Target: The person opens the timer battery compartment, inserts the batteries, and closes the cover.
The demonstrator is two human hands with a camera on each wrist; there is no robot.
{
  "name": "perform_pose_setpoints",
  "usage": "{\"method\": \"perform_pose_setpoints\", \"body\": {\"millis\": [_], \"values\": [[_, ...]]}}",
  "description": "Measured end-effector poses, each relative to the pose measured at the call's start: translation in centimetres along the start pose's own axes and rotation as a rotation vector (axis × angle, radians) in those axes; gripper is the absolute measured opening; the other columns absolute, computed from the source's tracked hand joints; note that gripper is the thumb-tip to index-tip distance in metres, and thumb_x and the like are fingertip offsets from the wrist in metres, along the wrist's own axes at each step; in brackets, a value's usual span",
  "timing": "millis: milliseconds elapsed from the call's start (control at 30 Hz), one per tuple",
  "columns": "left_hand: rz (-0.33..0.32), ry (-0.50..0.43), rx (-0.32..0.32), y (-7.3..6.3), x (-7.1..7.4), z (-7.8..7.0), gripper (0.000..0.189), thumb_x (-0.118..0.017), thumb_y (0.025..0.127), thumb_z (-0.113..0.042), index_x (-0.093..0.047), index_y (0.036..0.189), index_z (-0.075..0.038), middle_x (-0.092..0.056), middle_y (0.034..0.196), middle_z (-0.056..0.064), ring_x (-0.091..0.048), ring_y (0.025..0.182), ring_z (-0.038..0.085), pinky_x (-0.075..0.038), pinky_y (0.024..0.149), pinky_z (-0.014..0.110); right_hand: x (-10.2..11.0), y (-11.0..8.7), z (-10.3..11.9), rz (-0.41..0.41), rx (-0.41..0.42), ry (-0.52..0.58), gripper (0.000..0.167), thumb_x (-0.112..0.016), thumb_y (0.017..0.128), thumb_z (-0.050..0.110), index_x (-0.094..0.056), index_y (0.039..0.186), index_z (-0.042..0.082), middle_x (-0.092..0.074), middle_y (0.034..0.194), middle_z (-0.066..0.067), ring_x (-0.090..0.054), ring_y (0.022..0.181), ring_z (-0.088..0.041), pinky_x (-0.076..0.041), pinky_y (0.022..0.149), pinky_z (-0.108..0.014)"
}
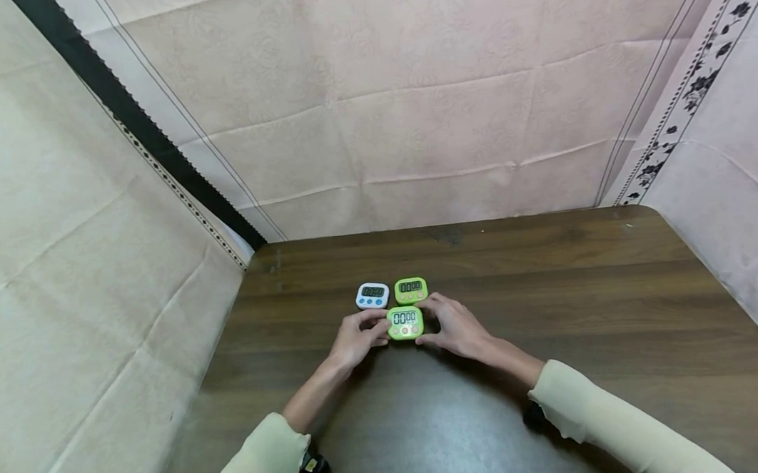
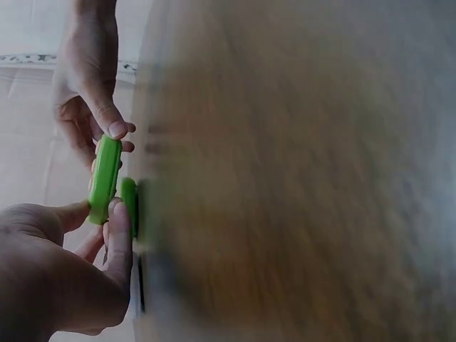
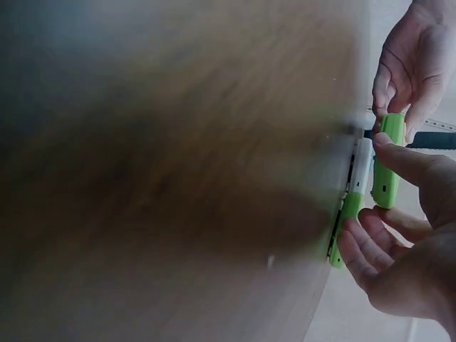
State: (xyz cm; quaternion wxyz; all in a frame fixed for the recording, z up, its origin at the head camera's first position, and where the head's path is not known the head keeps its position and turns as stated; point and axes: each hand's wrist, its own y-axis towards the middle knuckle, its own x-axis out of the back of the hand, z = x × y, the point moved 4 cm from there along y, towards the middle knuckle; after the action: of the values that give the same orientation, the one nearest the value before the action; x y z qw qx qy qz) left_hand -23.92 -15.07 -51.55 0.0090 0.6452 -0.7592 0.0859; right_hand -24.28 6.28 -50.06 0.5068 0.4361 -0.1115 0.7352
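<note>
A green kitchen timer with a lit digital display is raised over the table, its face toward the head camera. My left hand pinches its left side between thumb and fingers. On the opposite side, my right hand holds the timer's edge with thumb and index finger, its other fingers spread below in the right wrist view. Just behind, a white timer with blue buttons and a second green timer lie side by side on the table. Both wrist views show the held green timer edge-on, apart from the tabletop.
The brown wood-grain table extends around the hands, with its far edge beyond the timers. Pale cloth hangs behind and on both sides, with a dark strip at the left and a floral border at the right.
</note>
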Motion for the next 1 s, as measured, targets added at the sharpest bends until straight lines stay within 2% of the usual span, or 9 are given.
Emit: {"method": "perform_pose_setpoints", "body": {"millis": [167, 333, 467, 600, 767, 900, 1000], "values": [[-0.033, 0.067, 0.009, 0.0, 0.7, 0.3, 0.027, -0.072, 0.102, -0.004, -0.072, 0.126, 0.007, -0.072, 0.104, 0.018, -0.072, 0.083, 0.018, -0.065, 0.079, 0.033, -0.9, 0.7, 0.1, 0.028, -0.017, -0.055, 0.066, -0.099, 0.077, 0.024, -0.070, 0.131, -0.001, -0.069, 0.114, -0.011, -0.066, 0.099, -0.024, -0.059, 0.083, -0.044], [-0.053, 0.163, -0.012, 0.1, 1.1, 0.4, 0.025, -0.073, 0.101, -0.006, -0.075, 0.124, 0.003, -0.076, 0.103, 0.016, -0.076, 0.086, 0.024, -0.066, 0.078, 0.037, -1.2, 1.0, 0.2, 0.054, -0.066, -0.101, 0.065, -0.099, 0.076, 0.024, -0.071, 0.130, 0.000, -0.067, 0.128, -0.016, -0.064, 0.119, -0.035, -0.057, 0.098, -0.055], [-0.067, 0.227, -0.045, 0.2, 1.4, 0.4, 0.020, -0.073, 0.100, -0.004, -0.078, 0.119, 0.000, -0.078, 0.100, 0.014, -0.077, 0.083, 0.024, -0.066, 0.075, 0.036, -1.2, 1.1, 0.2, 0.078, -0.100, -0.118, 0.063, -0.099, 0.076, 0.025, -0.073, 0.129, 0.002, -0.064, 0.137, -0.019, -0.059, 0.128, -0.038, -0.054, 0.102, -0.058], [-0.075, 0.275, -0.053, 0.3, 1.5, 0.4, 0.017, -0.074, 0.100, -0.004, -0.079, 0.116, -0.002, -0.078, 0.097, 0.010, -0.077, 0.081, 0.020, -0.065, 0.073, 0.031, -1.3, 1.1, 0.3, 0.091, -0.108, -0.127, 0.064, -0.098, 0.078, 0.026, -0.073, 0.130, 0.001, -0.063, 0.138, -0.019, -0.058, 0.127, -0.037, -0.054, 0.102, -0.057], [-0.068, 0.293, -0.050, 0.3, 1.5, 0.5, 0.017, -0.073, 0.100, -0.005, -0.079, 0.117, -0.004, -0.077, 0.098, 0.008, -0.077, 0.081, 0.018, -0.065, 0.074, 0.030, -1.1, 1.0, 0.2, 0.109, -0.113, -0.135, 0.066, -0.097, 0.079, 0.027, -0.071, 0.134, 0.000, -0.065, 0.131, -0.015, -0.059, 0.122, -0.034, -0.054, 0.101, -0.053], [-0.070, 0.316, -0.067, 0.2, 1.8, 0.4, 0.017, -0.073, 0.101, -0.006, -0.079, 0.117, -0.005, -0.078, 0.097, 0.007, -0.077, 0.082, 0.019, -0.065, 0.074, 0.030, -0.4, 0.6, -0.2, 0.120, -0.124, -0.119, 0.066, -0.096, 0.081, 0.027, -0.070, 0.134, -0.002, -0.066, 0.127, -0.015, -0.061, 0.120, -0.035, -0.054, 0.102, -0.054], [-0.089, 0.367, -0.092, -0.1, 2.5, 0.1, 0.017, -0.073, 0.101, -0.008, -0.080, 0.116, -0.006, -0.078, 0.094, 0.005, -0.077, 0.081, 0.019, -0.064, 0.073, 0.030, 0.7, 0.1, -0.7, 0.120, -0.123, -0.109, 0.062, -0.093, 0.084, 0.028, -0.070, 0.133, -0.003, -0.067, 0.125, -0.016, -0.062, 0.119, -0.037, -0.054, 0.101, -0.056]]}}
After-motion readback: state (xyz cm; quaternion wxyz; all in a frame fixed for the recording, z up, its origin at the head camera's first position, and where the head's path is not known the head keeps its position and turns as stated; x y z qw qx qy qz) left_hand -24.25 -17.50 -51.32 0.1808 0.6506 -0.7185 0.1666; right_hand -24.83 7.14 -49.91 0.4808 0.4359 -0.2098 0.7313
